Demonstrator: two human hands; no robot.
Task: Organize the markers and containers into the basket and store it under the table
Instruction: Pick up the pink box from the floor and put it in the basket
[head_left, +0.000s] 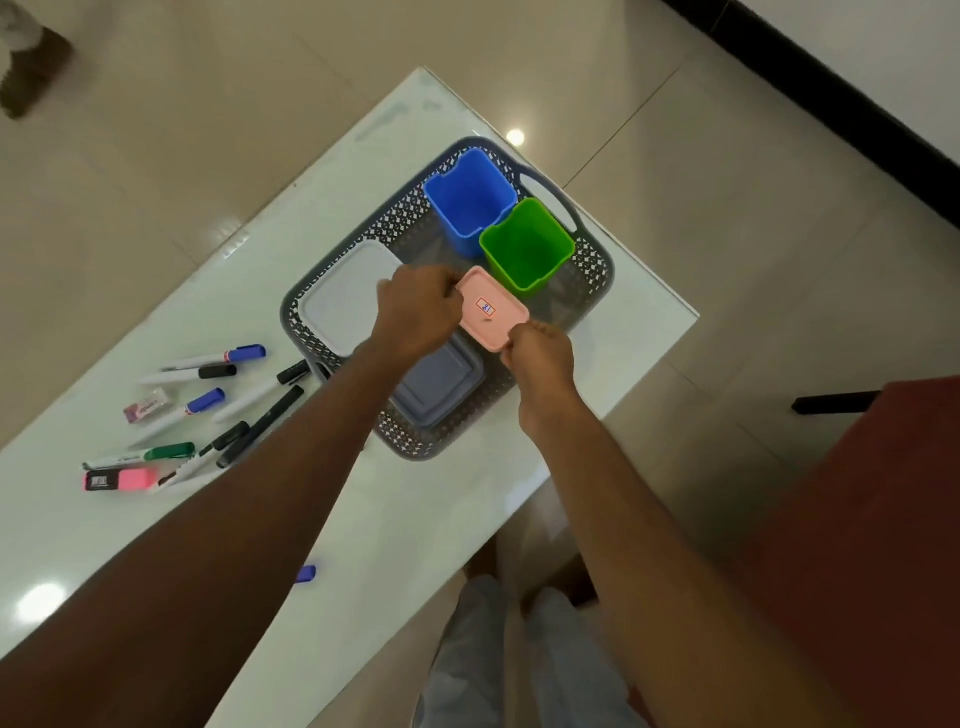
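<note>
Two forearms stretch over the tabletop (415, 519), left hand (415, 312) and right hand (540, 358) with fingers (449, 297) pinching opposite ends of the pink container (493, 312), held above the basket's (602, 270) middle, long axis hand to hand; markers (208, 405) lie left of the basket.

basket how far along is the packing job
Done: blue cup, green cup, white box and grey box sit in the basket. In hand: left hand and right hand hold the pink box over it. Remaining: markers lie on the table; basket not yet stored underneath.
</note>
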